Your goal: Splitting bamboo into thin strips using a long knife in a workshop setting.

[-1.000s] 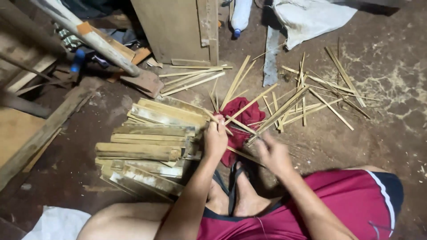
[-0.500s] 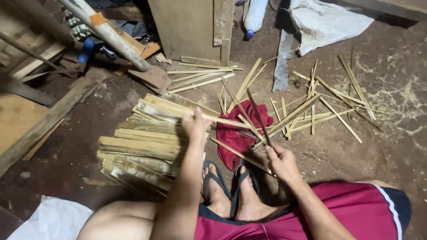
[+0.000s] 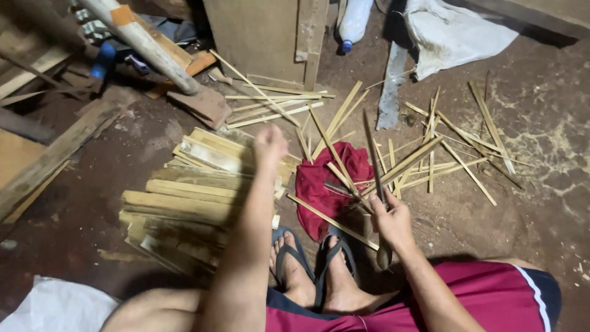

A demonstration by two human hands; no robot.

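So the person is squatting on a dirt floor (image 3: 541, 154) in flip-flops (image 3: 319, 261), and the right hand (image 3: 392, 220) is closed around the handle of a long dark blade (image 3: 372, 161) that points up and away over a red cloth (image 3: 329, 184). The left hand (image 3: 270, 146) is out over the stack of split bamboo slabs (image 3: 190, 197), well apart from the right one; it looks curled, and a thin strip (image 3: 255, 89) runs up from just beyond it, but it's hard to tell whether the fingers are actually clamped on it or only near it.

Risk-wise, the obvious one is that blade. Bare toes sit right below the knife hand, and one loose strip (image 3: 332, 222) lies across the cloth just beside the feet, so a slip or a strip rolling underfoot could probably send the edge toward skin. Split bamboo also tends to have sharp, splintery edges, and bare hands look like an easy target.

Materials: the slabs are pale yellow, flat and rough-cut, piled crosswise. The thin sticks (image 3: 455, 147) scattered to the right are narrow, straight and lighter in colour. The cloth is soft and rumpled. The floor is packed earth, cracked and dusty in places. At the top there's a wooden panel (image 3: 258, 37), a clear plastic bottle (image 3: 353, 21) and a white sack (image 3: 455, 34).
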